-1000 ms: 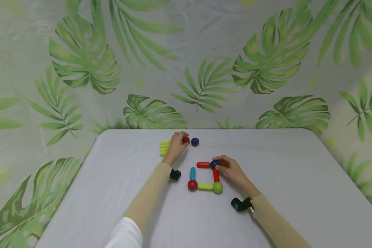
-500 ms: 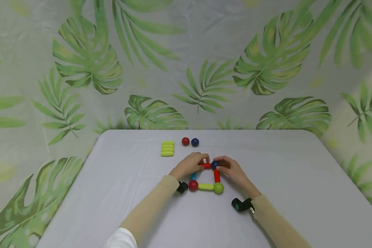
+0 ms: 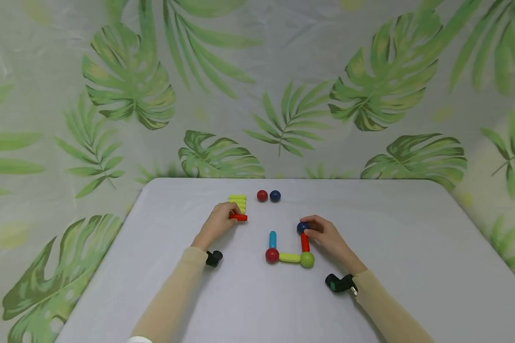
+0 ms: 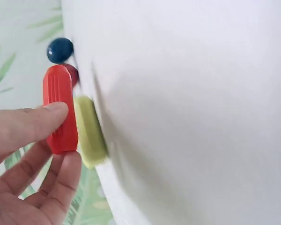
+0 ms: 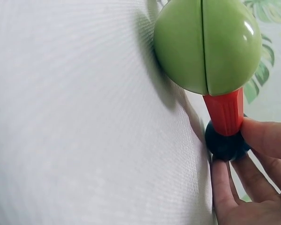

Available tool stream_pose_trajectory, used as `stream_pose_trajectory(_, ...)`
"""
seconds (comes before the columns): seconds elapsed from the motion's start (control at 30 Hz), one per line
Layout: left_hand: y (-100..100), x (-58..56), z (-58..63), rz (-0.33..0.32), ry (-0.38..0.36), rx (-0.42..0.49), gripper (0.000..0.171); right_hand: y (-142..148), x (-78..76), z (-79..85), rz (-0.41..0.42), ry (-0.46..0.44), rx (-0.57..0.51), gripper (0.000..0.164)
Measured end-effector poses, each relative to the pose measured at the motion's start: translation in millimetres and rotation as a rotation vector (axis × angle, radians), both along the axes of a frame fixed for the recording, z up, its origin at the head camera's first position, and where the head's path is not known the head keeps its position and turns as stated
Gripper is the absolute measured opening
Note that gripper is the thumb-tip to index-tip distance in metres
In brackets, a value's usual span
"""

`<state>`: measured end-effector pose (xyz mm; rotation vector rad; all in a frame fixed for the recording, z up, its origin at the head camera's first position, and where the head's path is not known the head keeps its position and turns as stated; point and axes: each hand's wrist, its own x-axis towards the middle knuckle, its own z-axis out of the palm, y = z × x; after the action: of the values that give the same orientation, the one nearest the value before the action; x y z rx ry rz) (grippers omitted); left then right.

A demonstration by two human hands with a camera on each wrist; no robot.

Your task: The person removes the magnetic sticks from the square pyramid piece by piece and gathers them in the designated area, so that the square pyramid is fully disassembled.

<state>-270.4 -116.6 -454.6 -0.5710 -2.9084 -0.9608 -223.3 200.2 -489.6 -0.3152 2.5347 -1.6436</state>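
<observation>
We see the loose red rod point(image 3: 240, 217) left of centre in the head view, pinched between the thumb and fingers of the left hand point(image 3: 218, 220); gripping one end probably keeps the other free. Lower right of it, the right hand point(image 3: 326, 236) holds the navy ball point(image 3: 302, 227) between thumb and fingers, which we judge steadies that corner. Below that ball, an upright red rod point(image 3: 305, 243) meets the green ball point(image 3: 307, 259); a lime rod point(image 3: 289, 257) runs left to the red ball point(image 3: 272, 256), topped by a blue rod point(image 3: 272, 239). Farther up, the left hand partly hides the lime rod row point(image 3: 238, 197), while a second red ball point(image 3: 262, 196) and a second navy ball point(image 3: 275, 196) sit side by side at the table's far edge.
</observation>
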Motion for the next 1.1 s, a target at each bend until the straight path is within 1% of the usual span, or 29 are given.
stream_pose_trajectory(0.07,-5.9,-2.4,-1.0,0.021,-0.008,-0.039,0.017,1.5,0.2,0.6,0.005,0.015,0.005,0.031)
stream_pose_trajectory(0.13,-7.8,-5.3,-2.3,0.036,-0.013,-0.076,0.016,2.3,0.0,0.7,0.007,0.015,-0.009,0.031)
stream_pose_trajectory(0.3,-4.9,-11.0,-7.8,0.071,0.019,-0.159,0.016,1.9,0.3,-1.6,0.011,0.008,-0.017,0.031)
stream_pose_trajectory(0.37,-2.8,-10.1,-7.8,0.071,0.050,-0.166,0.016,1.9,0.8,-2.6,0.007,0.002,-0.014,0.031)
stream_pose_trajectory(0.43,2.1,-7.4,-5.7,0.044,0.057,-0.132,0.017,1.9,1.6,-2.2,0.010,-0.003,-0.015,0.031)
stream_pose_trajectory(0.47,6.1,-5.1,-3.8,0.004,0.043,-0.091,0.016,2.0,2.1,-1.7,0.009,-0.005,-0.012,0.031)
stream_pose_trajectory(0.53,16.9,0.1,-0.1,-0.117,-0.026,-0.010,0.019,2.6,2.9,0.1,0.008,-0.002,-0.008,0.031)
stream_pose_trajectory(0.57,23.2,2.8,2.1,-0.199,-0.082,0.029,0.021,2.7,3.4,1.3,0.008,0.000,-0.007,0.031)
stream_pose_trajectory(0.6,30.0,5.4,3.4,-0.280,-0.155,0.053,0.025,2.8,3.7,2.2,0.006,0.002,-0.008,0.031)
stream_pose_trajectory(0.63,36.0,7.7,3.8,-0.356,-0.223,0.066,0.028,2.8,3.8,2.7,0.005,0.005,-0.010,0.032)
stream_pose_trajectory(0.67,41.4,9.7,3.8,-0.418,-0.289,0.073,0.030,2.6,3.7,3.0,0.006,0.009,-0.012,0.032)
stream_pose_trajectory(0.7,46.0,11.3,3.2,-0.459,-0.337,0.064,0.032,2.3,3.5,3.1,0.011,0.010,-0.018,0.032)
stream_pose_trajectory(0.73,49.8,12.5,2.1,-0.483,-0.367,0.052,0.032,1.8,3.3,3.0,0.014,0.008,-0.023,0.032)
stream_pose_trajectory(0.77,52.8,13.5,1.0,-0.491,-0.391,0.046,0.032,1.2,3.0,2.8,0.015,0.006,-0.025,0.032)
stream_pose_trajectory(0.8,55.3,13.3,-1.4,-0.483,-0.402,0.044,0.030,0.6,2.8,2.7,0.016,0.002,-0.027,0.032)
stream_pose_trajectory(0.87,58.1,14.3,-2.6,-0.446,-0.410,0.069,0.026,-0.1,2.6,2.4,0.020,0.002,-0.018,0.032)
stream_pose_trajectory(1.0,59.2,14.7,-2.9,-0.385,-0.372,0.153,0.019,0.4,2.4,1.8,-0.010,-0.002,0.001,0.030)
stream_pose_trajectory(1.1,53.9,17.0,-3.0,-0.341,-0.336,0.217,0.015,0.0,2.4,-0.1,-0.009,0.002,-0.003,0.031)
